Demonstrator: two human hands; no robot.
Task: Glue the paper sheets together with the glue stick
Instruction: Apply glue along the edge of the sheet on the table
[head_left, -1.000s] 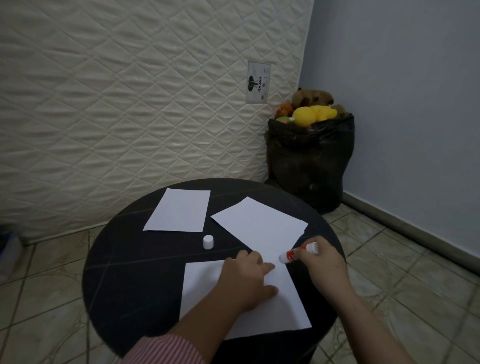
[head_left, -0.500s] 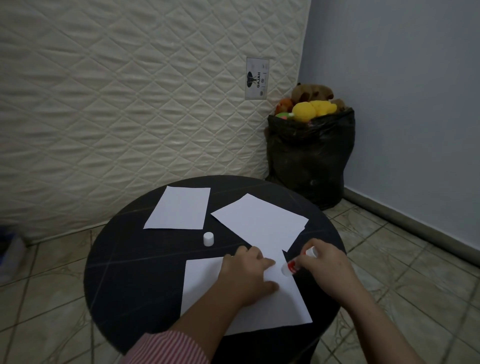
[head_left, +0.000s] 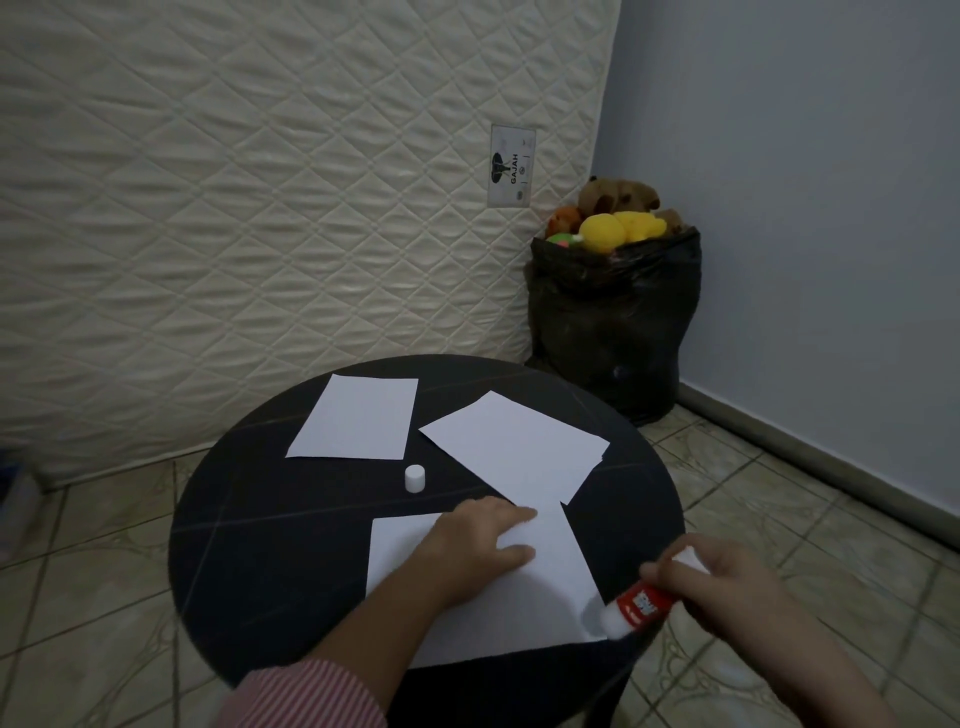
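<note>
Three white paper sheets lie on a round black table (head_left: 249, 545). The nearest sheet (head_left: 530, 618) lies under my left hand (head_left: 483, 545), which presses flat on it with fingers spread. My right hand (head_left: 727, 582) grips a red and white glue stick (head_left: 636, 608), and the stick's white tip touches the near right corner of that sheet. A second sheet (head_left: 514, 447) lies tilted beyond it, overlapping its far edge. The third sheet (head_left: 358, 418) rests at the far left. The small white glue cap (head_left: 414, 478) stands upright between the sheets.
A quilted mattress (head_left: 260, 208) leans against the wall behind the table. A black bag (head_left: 613, 322) full of soft toys sits in the corner at the right. Tiled floor surrounds the table.
My right hand has drawn the glue stick down the right edge of the nearest sheet, from its far right corner to its near right corner. My left hand has stayed pressed on the sheet.
</note>
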